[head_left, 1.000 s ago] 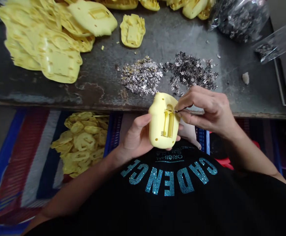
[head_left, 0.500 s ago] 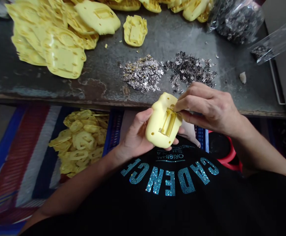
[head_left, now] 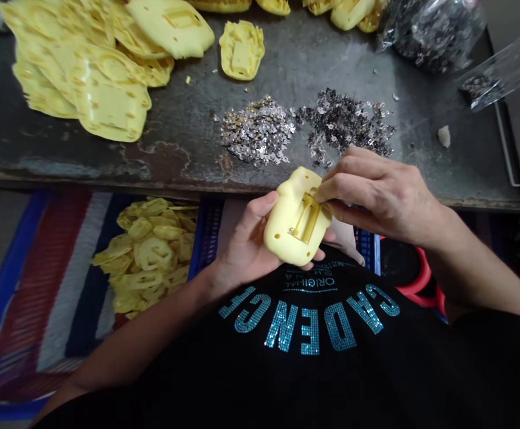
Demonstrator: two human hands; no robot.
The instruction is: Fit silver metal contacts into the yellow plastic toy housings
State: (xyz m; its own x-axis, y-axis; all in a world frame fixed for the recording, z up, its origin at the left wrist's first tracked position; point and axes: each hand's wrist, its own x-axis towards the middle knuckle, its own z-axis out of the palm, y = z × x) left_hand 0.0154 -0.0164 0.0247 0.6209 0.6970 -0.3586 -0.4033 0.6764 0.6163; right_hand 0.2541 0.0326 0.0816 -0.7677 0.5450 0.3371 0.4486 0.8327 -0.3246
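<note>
Left hand: curled around the yellow casing, which is held tilted near the front edge of the table.
Right hand: fingertips set at the casing's upper end, beside its slot; whether anything is pinched cannot be told.
Silvery heap: spread beyond the hands, with a dark heap just beside it.
Yellow shells: piled at the table's left, one lone shell set apart.

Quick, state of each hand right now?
Left hand: closed around the yellow casing, holding it.
Right hand: pinched closed at the casing; cannot tell whether anything is between its fingers.
</note>
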